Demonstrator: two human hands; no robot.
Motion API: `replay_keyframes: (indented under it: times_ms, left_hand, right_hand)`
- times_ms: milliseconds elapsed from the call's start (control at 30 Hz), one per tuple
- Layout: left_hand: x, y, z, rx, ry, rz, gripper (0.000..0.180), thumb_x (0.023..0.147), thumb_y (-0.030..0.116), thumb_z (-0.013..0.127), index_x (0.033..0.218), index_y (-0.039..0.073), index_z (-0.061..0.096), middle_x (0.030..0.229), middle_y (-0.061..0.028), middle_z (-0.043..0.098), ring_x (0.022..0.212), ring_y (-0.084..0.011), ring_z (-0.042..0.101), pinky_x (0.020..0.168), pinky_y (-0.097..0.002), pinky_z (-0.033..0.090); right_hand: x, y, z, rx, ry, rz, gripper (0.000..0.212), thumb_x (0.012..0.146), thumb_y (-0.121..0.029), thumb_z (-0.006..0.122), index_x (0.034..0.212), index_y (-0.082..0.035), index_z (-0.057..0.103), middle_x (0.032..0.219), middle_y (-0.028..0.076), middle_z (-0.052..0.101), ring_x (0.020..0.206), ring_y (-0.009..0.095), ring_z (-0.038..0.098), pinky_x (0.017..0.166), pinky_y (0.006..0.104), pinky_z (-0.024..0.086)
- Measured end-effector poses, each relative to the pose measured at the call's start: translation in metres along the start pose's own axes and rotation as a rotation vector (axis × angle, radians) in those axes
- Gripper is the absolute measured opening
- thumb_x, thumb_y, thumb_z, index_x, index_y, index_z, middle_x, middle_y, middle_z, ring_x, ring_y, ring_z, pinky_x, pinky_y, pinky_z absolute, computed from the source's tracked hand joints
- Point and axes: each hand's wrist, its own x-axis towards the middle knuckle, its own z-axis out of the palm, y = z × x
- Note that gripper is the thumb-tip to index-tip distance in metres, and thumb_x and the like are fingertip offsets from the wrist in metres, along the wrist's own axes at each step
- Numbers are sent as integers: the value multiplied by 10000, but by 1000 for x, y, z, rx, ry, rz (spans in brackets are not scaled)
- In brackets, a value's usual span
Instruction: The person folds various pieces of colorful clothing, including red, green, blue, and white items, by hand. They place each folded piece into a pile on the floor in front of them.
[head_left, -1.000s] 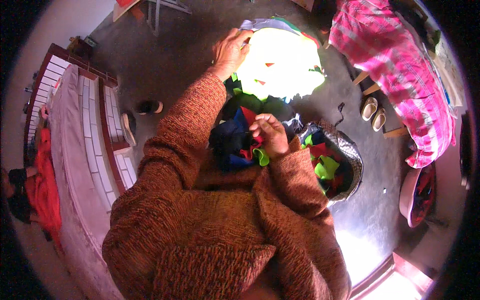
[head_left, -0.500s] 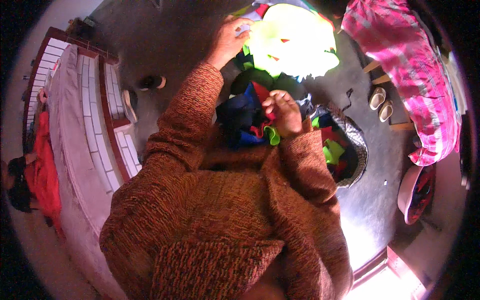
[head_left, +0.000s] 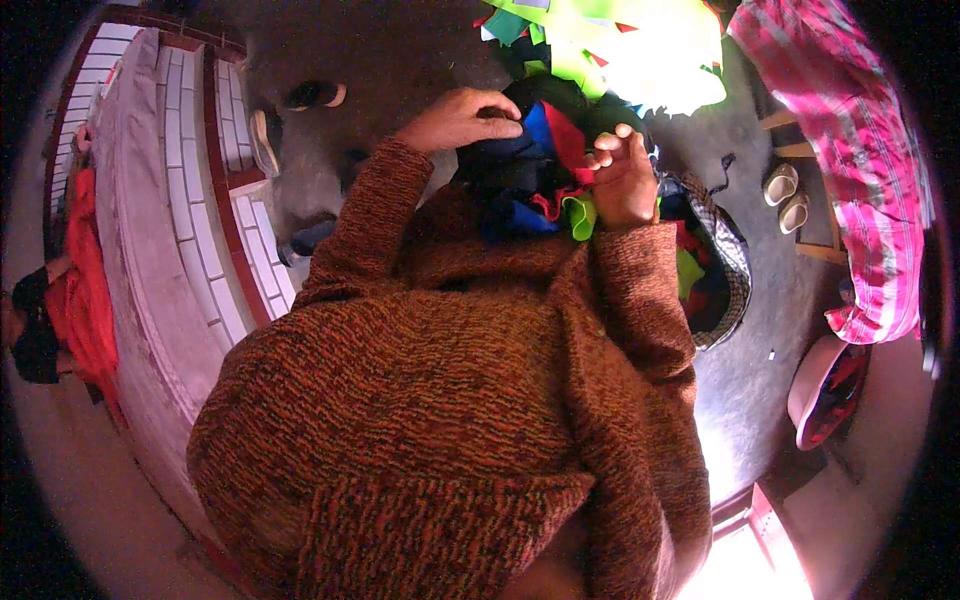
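Observation:
My left hand [head_left: 462,121] is over the dark cloth [head_left: 487,165] on my lap. Its fingers are bent, with a gap between thumb and fingers and nothing visible in it. My right hand [head_left: 628,180] is curled beside a red cloth piece [head_left: 565,138], fingertips close to its edge; whatever those fingers hold, if anything, is hidden. Between the hands lie a blue piece [head_left: 537,127] and a lime-green scrap [head_left: 579,216]. Beyond them is a heap of bright yellow-green cloth pieces [head_left: 650,65], washed out by sunlight.
A checked bag [head_left: 738,275] holding coloured scraps stands open at my right. Further right are pale shoes [head_left: 781,185], a pink plaid cloth [head_left: 860,170] over wooden legs, and a pink basin [head_left: 812,390]. Dark footwear [head_left: 312,94] lies left, near a white-brick ledge [head_left: 190,210].
My left hand has drawn back from the bright heap to the dark cloth nearer me. My right hand stays beside the red piece. The whole view has shifted a little.

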Motion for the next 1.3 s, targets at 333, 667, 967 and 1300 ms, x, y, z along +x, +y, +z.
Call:
replay_keyframes:
  times_ms: [333, 667, 967, 1300]
  left_hand:
    - [1, 28, -11, -85, -59, -55, 231, 806, 225, 631, 878, 5, 617, 754, -47, 604, 720, -108, 548, 680, -263, 439]
    - [14, 65, -6, -495, 261, -93, 170, 871, 193, 559, 867, 25, 582, 796, 51, 531, 777, -32, 463, 726, -201, 394]
    - [30, 86, -3, -1225, 296, -103, 182, 880, 179, 528, 1011, 58, 561, 963, -15, 599, 894, -120, 569, 837, -288, 443]
    - [32, 69, 7, -1133, 287, -39, 240, 893, 202, 493, 1050, 29, 549, 1021, -59, 598, 941, -154, 565, 841, -321, 444]
  right_hand:
    - [0, -1, -1, -46, 10, 11, 360, 937, -382, 352, 991, -64, 513, 800, 116, 619, 642, 199, 533, 636, 321, 443]
    - [-10, 2, 22, -415, -251, -15, 463, 849, -309, 567, 1226, -72, 442, 1134, 117, 559, 1019, 199, 529, 864, 328, 409]
    - [-5, 12, 19, -507, -347, -156, 764, 653, -145, 756, 1299, -46, 360, 1304, 86, 392, 1244, 217, 318, 1040, 343, 233]
    - [-7, 20, 11, -605, -217, -252, 213, 797, -54, 646, 996, -32, 572, 1006, 49, 582, 975, 143, 524, 885, 282, 401]
